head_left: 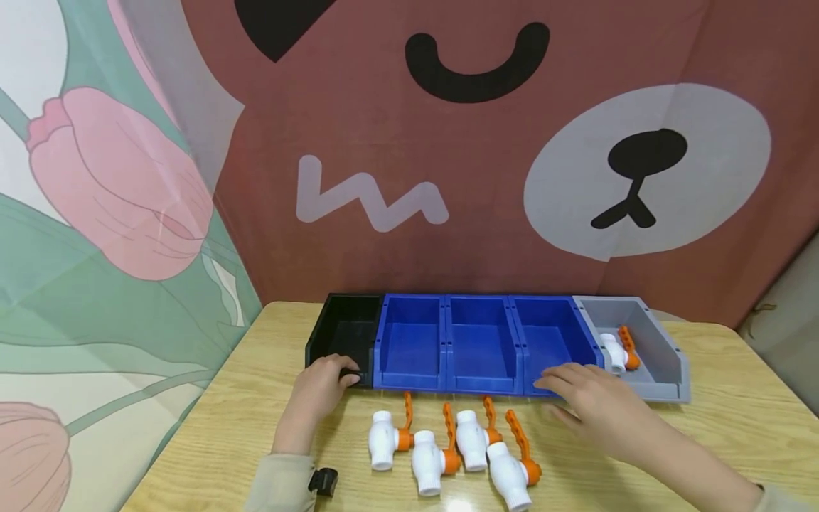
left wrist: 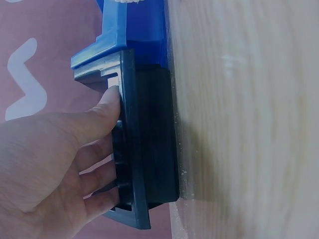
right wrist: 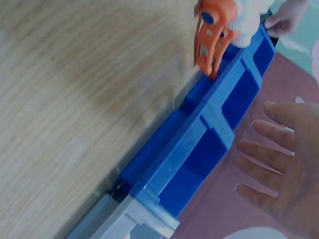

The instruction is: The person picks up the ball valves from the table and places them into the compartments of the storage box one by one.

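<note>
At the left end of the row, my left hand (head_left: 322,390) grips the front rim of a black bin (left wrist: 155,134); in the left wrist view the thumb lies on the rim and the fingers reach inside it. My right hand (head_left: 598,407) hovers near the front of the rightmost blue bin (head_left: 552,341), its fingers spread and holding nothing in the right wrist view. Between the hands, several white plastic ball valves (head_left: 427,462) with orange handles lie on the table. One more ball valve (head_left: 614,353) lies in the grey bin (head_left: 672,373) at the right end.
Two other blue bins (head_left: 412,352) stand in the same row, side by side with the rest. The row sits on a wood-grain table (head_left: 243,427). Behind it hangs a printed cloth (head_left: 358,249) with a bear face.
</note>
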`<state>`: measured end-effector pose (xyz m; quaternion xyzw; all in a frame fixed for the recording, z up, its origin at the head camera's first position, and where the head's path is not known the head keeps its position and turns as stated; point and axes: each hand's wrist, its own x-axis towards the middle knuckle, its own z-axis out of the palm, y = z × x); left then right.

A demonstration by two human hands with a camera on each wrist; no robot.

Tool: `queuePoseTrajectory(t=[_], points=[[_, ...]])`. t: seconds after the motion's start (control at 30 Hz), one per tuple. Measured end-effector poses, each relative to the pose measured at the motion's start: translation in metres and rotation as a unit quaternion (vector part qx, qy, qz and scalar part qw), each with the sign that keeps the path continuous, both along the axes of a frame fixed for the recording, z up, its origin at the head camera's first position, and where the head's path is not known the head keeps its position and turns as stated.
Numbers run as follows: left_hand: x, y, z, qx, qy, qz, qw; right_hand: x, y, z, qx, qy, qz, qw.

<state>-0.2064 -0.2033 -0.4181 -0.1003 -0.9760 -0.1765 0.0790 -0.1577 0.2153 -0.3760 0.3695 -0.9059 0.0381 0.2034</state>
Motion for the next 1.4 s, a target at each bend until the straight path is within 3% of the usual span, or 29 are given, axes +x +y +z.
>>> queuePoseTrajectory(t=[0.43,0.83,1.03,1.27,1.4], points=[[-0.002,-0.001,0.001,0.000,0.000,0.003,1.0000,0.021,-0.026,-0.013,0.002,0.025,0.075,0.9969],[-0.003,-0.001,0.000,0.003,-0.003,0.002,1.0000,0.035,-0.039,-0.019,0.050,-0.101,0.057,0.9920],[-0.002,0.000,0.000,0.003,-0.004,0.002,1.0000,0.035,-0.041,-0.021,0.061,-0.107,0.059,0.9906],[-0.001,-0.001,-0.001,0.004,-0.006,0.003,1.0000,0.036,-0.048,-0.022,0.066,-0.177,0.043,0.9811],[0.000,-0.001,-0.001,0.006,-0.004,0.002,1.0000,0.038,-0.050,-0.025,0.066,-0.174,0.046,0.9814]])
